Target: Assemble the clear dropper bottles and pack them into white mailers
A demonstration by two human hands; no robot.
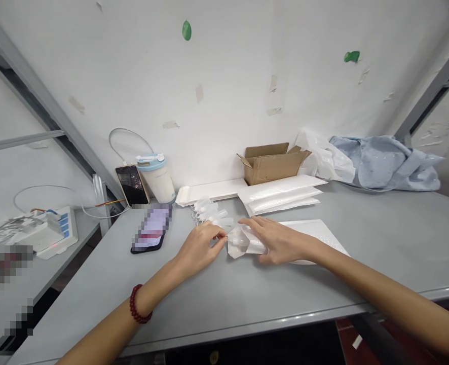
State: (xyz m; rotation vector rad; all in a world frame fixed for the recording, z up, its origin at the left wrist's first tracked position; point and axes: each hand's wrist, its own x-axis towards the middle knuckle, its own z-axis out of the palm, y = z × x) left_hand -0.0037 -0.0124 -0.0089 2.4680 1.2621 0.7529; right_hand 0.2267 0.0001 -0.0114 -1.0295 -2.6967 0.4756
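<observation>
My right hand is wrapped round a small white open-ended packet low over the grey table, its open end facing left. At that opening, my left hand pinches thumb and forefinger together; whatever it grips is too small to make out. A flat white padded envelope lies partly under my right hand and forearm. Just behind my hands sit several small translucent white items with thin loops. Behind them is a stack of white packets, with padded envelopes to its right.
On the grey table, an open cardboard box, a white plastic bag and blue cloth line the wall. At left are a cup, an upright phone, a flat phone and a power strip.
</observation>
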